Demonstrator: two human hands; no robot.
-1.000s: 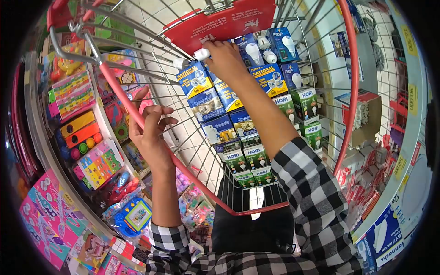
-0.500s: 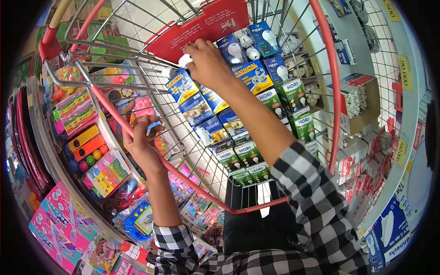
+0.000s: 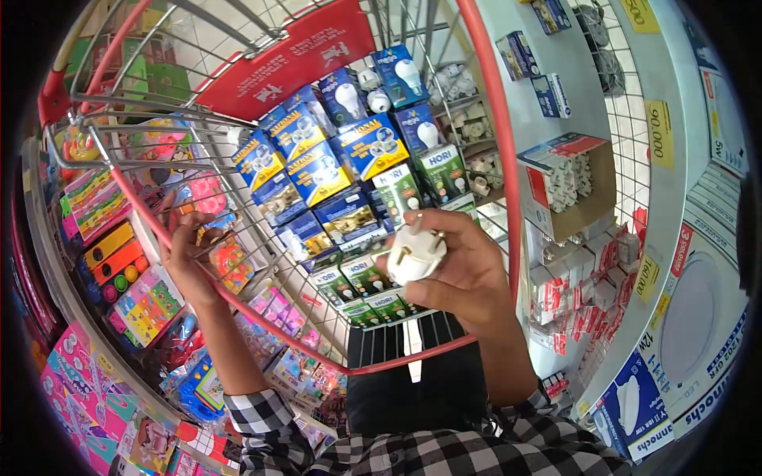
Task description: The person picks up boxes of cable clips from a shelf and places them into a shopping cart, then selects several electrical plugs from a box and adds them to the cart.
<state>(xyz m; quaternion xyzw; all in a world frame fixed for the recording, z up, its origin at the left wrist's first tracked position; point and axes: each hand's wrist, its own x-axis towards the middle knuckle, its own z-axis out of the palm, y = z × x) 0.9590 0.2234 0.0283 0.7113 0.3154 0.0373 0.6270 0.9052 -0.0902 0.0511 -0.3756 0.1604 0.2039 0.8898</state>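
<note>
A red-rimmed wire shopping cart fills the view, its floor packed with rows of blue electrical-tape boxes and green HORI bulb boxes. Toy packs line the shelf along the cart's left side; white plugs in an open carton sit on the shelf beyond its right rim. The left hand grips the cart's left rim, fingers curled around the red bar. The right hand holds a white two-pin plug above the cart's near edge, fingers closed around its body, pins seemingly tilted toward the camera. The plug looks under inspection; the next move calls for choosing a free gap among the boxes.
</note>
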